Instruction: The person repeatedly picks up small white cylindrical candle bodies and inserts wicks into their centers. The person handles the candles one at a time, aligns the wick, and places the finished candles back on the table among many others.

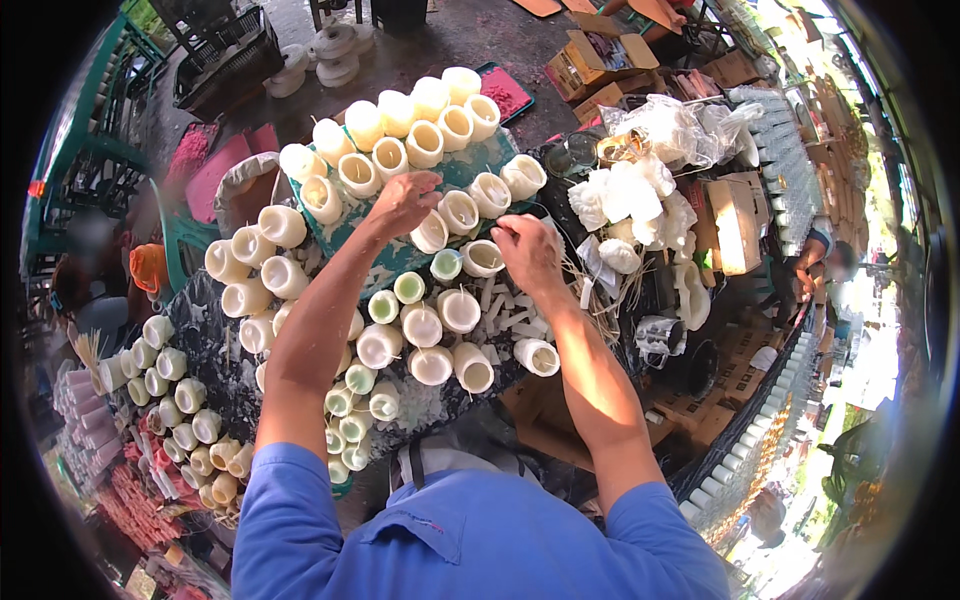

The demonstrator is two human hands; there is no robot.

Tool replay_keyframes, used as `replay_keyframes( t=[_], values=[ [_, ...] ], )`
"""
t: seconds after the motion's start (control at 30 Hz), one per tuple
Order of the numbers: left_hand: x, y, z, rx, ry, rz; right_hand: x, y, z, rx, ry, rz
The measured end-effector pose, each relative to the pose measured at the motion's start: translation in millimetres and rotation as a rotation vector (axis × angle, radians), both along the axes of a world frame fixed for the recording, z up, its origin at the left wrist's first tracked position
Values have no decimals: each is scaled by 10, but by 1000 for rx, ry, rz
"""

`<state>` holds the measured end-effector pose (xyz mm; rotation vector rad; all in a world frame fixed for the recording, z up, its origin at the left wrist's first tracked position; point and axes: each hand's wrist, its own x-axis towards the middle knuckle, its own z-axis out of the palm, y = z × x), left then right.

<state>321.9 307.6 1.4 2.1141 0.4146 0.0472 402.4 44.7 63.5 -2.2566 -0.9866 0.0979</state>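
Hollow cream wax candles (423,144), many with a wick showing inside, stand in rows on a green board (380,262) in front of me. My left hand (403,203) hovers over the board, fingers reaching right and loosely apart, holding nothing that I can see. Just below its fingertips is a wax candle (430,232). My right hand (530,250) is closed, thumb and fingers drawn together, at the board's right edge beside another candle (484,258). Whatever those fingers pinch, if anything, is too small to make out.
More candles (245,297) and smaller greenish ones (352,428) crowd the dark table. Wax pieces (508,310) lie near my right wrist. Beyond are white wax lumps (630,200), a metal mug (661,338) and cardboard boxes (600,62). Other people work at both sides.
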Motion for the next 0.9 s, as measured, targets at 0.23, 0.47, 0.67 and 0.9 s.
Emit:
replay_keyframes(
  t=[0.23,0.47,0.67,0.9],
  values=[
    [254,-46,25,-8,86,-84,220,434,-331,-198,-56,51],
    [322,-29,-23,-38,35,-80,358,708,-413,-320,-57,120],
    [287,-45,-73,-26,-18,-23,474,731,-469,-315,-61,203],
    [294,-74,-66,45,36,-18,433,767,-571,-555,-42,155]
  ],
)
